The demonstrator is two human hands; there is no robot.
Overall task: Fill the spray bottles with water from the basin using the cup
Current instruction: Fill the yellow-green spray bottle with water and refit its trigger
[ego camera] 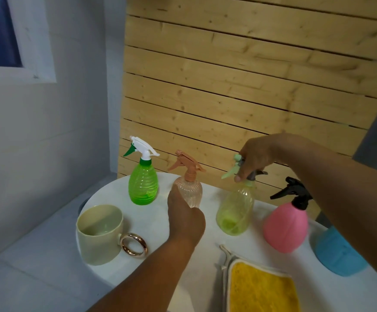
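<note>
Head view looks down on a round white table [151, 224] set against a wall of pale wooden slats [239, 82]; both forearms reach forward over it. At centre the left hand [184, 219] comes up from the lower middle of the picture, wrist straight and back of the hand toward the camera, its fingers wrapped round the lower body of the clear peach spray bottle [188, 190], which stands upright with its peach trigger head pointing left; the fingertips are hidden behind the bottle. To the right, the right hand [254, 157] comes in from the right edge with the forearm sloping down and the wrist bent; its fingers curl over the grey and pale green spray head of the yellow-green spray bottle [236, 209], thumb tip pressed at the neck, the bottle upright on the table. Left of the peach one stands a bright green spray bottle [143, 184] with a white trigger; right of the yellow-green one a pink spray bottle [285, 228] with a black trigger, and beyond it a blue bottle [338, 255], partly behind the right forearm. At the near left stands the cream cup [100, 235], its gold ring handle turned right; a yellow cloth [261, 289] lies at the bottom edge.
</note>
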